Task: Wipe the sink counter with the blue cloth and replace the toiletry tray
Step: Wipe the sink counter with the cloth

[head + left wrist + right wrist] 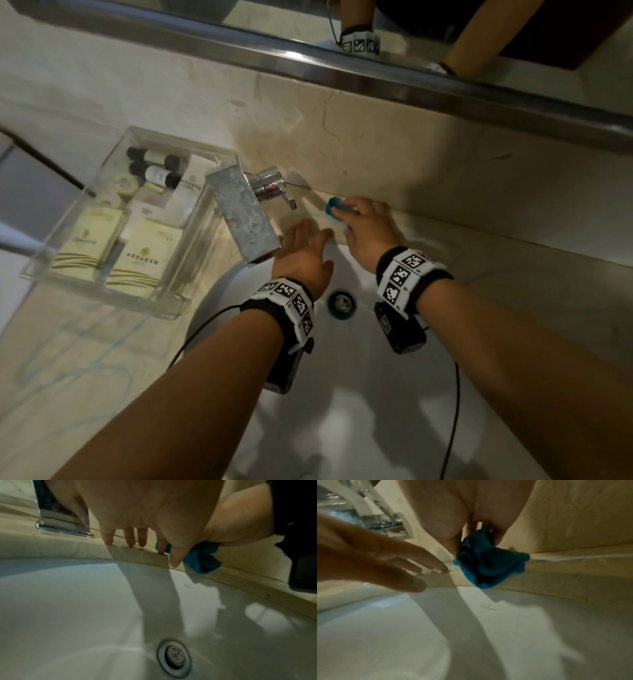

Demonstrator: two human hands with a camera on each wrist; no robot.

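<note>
The blue cloth [334,206] [204,559] [489,563] is bunched on the beige marble counter [479,253] behind the basin, right of the faucet. My right hand [364,228] grips it and presses it onto the ledge. My left hand [303,245] [137,539] lies open beside it, straight fingertips [109,539] touching the counter edge by the faucet spout. The clear toiletry tray [44,270], holding small bottles and cream packets, stands on the counter to the left of the faucet.
A chrome faucet [245,212] with a flat spout juts over the white basin [359,394], whose drain [341,303] sits below my wrists. A marble backsplash and a mirror ledge [411,82] rise behind. Camera cables trail from both wrists.
</note>
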